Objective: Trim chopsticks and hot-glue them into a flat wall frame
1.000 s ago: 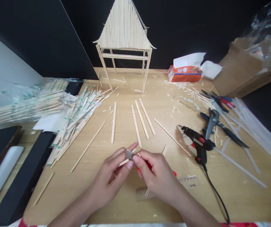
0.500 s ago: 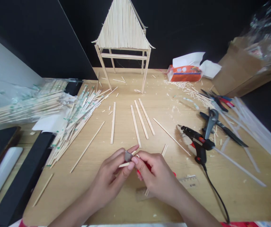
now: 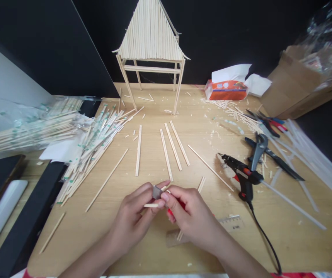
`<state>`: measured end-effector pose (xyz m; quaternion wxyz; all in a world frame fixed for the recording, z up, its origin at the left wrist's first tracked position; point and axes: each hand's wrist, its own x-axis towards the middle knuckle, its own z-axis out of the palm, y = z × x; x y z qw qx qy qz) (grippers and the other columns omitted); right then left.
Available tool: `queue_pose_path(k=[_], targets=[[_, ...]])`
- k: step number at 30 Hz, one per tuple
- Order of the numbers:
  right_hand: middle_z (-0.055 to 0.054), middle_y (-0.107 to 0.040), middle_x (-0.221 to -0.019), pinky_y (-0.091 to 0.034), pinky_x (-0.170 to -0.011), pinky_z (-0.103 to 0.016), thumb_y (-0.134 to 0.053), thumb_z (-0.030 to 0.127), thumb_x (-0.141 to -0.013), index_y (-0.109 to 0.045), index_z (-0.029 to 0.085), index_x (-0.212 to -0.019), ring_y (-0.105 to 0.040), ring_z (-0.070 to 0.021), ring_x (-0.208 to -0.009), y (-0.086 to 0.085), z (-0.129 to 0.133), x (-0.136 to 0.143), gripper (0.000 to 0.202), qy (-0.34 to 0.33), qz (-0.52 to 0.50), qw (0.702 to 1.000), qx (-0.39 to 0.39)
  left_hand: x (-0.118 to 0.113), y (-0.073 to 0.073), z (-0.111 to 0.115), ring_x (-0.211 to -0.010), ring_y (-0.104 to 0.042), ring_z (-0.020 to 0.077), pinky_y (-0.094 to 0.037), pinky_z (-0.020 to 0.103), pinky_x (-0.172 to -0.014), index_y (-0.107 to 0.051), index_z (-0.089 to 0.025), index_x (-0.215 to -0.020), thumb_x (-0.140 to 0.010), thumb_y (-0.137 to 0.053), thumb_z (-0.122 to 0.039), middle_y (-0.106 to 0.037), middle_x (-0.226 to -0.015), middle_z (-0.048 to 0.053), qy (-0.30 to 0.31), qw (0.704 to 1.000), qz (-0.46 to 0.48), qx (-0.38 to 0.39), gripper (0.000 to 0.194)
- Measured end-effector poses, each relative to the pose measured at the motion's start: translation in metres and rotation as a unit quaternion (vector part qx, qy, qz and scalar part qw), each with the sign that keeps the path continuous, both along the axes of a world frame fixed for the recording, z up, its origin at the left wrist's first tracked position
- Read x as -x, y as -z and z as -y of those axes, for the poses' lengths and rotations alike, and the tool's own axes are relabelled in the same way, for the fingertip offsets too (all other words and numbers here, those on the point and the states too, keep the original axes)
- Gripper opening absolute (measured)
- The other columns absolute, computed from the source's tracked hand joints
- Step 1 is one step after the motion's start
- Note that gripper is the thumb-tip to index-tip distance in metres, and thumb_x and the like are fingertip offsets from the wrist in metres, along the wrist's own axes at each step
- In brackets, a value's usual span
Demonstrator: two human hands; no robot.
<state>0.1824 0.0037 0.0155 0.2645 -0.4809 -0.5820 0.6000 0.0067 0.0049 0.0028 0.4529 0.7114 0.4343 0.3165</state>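
My left hand (image 3: 139, 210) is closed on a short wooden stick (image 3: 152, 205), its fingertips close to my right hand. A small grey metal blade (image 3: 157, 192) shows between the two hands. My right hand (image 3: 190, 212) is closed round a red-handled tool (image 3: 171, 215), largely hidden by the fingers; the blade seems to belong to it. Beneath my right hand lie a clear ruler (image 3: 231, 224) and a pair of joined sticks (image 3: 201, 184). Beyond my fingertips, several joined sticks (image 3: 173, 146) rest on the wooden table (image 3: 119, 231).
A stick-built model house (image 3: 151, 38) stands at the back. Loose and bagged sticks (image 3: 96, 139) lie left. At right are a glue gun (image 3: 242, 173), pliers (image 3: 270, 123), glue sticks (image 3: 316, 154) and a cardboard box (image 3: 293, 85). An orange tissue pack (image 3: 226, 90) sits behind.
The short stick in my left hand has tilted nearer to level, its free end moving slightly left and down. My left fingers have shifted a little; my right hand has hardly moved.
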Motion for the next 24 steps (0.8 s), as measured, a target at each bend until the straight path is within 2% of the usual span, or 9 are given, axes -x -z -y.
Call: queue_pose_path(k=[3, 6, 11, 18, 21, 24], targets=[[0.005, -0.046, -0.057, -0.031, -0.048, -0.019, -0.035, 0.039, -0.097, -0.052, 0.020, -0.078, -0.040, -0.0075, -0.049, -0.001, 0.000, 0.002, 0.032, 0.009, -0.012, 1.000, 0.011, 0.001, 0.000, 0.001, -0.074, -0.056, 0.0115, -0.042, 0.021, -0.066, -0.062, -0.022, -0.104, -0.088, -0.053, -0.015, -0.056, -0.080, 0.000, -0.009, 1.000, -0.002, 0.003, 0.020], [0.004, -0.048, -0.060, -0.032, -0.049, -0.020, -0.036, 0.035, -0.096, -0.054, 0.020, -0.077, -0.041, -0.0079, -0.051, -0.002, 0.001, 0.003, 0.030, 0.022, -0.010, 1.000, -0.016, 0.000, 0.000, 0.002, -0.069, -0.054, 0.0111, -0.040, 0.020, -0.063, -0.063, -0.019, -0.090, -0.087, -0.053, -0.016, -0.057, -0.077, -0.001, -0.019, 1.000, -0.002, 0.021, 0.011], [0.003, -0.053, -0.062, -0.034, -0.054, -0.020, -0.038, 0.029, -0.095, -0.056, 0.020, -0.077, -0.046, -0.0089, -0.053, -0.003, 0.002, 0.004, 0.026, 0.027, 0.020, 0.997, -0.065, 0.000, 0.002, 0.001, -0.066, -0.051, 0.0112, -0.037, 0.021, -0.061, -0.062, -0.018, -0.075, -0.087, -0.053, -0.018, -0.056, -0.072, 0.000, -0.037, 0.999, 0.000, 0.031, 0.015], [0.004, -0.052, -0.058, -0.035, -0.057, -0.021, -0.040, 0.028, -0.095, -0.054, 0.020, -0.074, -0.047, -0.0098, -0.052, 0.000, 0.004, 0.006, 0.026, 0.044, 0.058, 0.993, -0.095, -0.002, 0.001, 0.005, -0.060, -0.047, 0.0101, -0.035, 0.021, -0.057, -0.063, -0.018, -0.072, -0.086, -0.055, -0.017, -0.052, -0.066, -0.001, -0.078, 0.997, -0.015, 0.012, 0.016], [0.004, -0.051, -0.057, -0.035, -0.057, -0.022, -0.040, 0.027, -0.094, -0.053, 0.020, -0.073, -0.047, -0.0098, -0.052, 0.002, 0.007, 0.011, 0.026, 0.064, 0.058, 0.990, -0.109, -0.004, 0.001, 0.008, -0.060, -0.048, 0.0094, -0.036, 0.020, -0.056, -0.064, -0.019, -0.072, -0.085, -0.056, -0.015, -0.053, -0.066, -0.002, -0.092, 0.995, -0.018, -0.014, 0.017], [0.003, -0.051, -0.059, -0.036, -0.056, -0.021, -0.041, 0.028, -0.095, -0.053, 0.020, -0.072, -0.048, -0.0096, -0.053, 0.004, 0.010, 0.012, 0.026, 0.102, 0.045, 0.988, -0.109, -0.003, 0.003, 0.009, -0.056, -0.048, 0.0085, -0.036, 0.019, -0.053, -0.068, -0.020, -0.075, -0.083, -0.059, -0.016, -0.056, -0.064, -0.003, -0.135, 0.990, -0.026, -0.040, 0.013]])
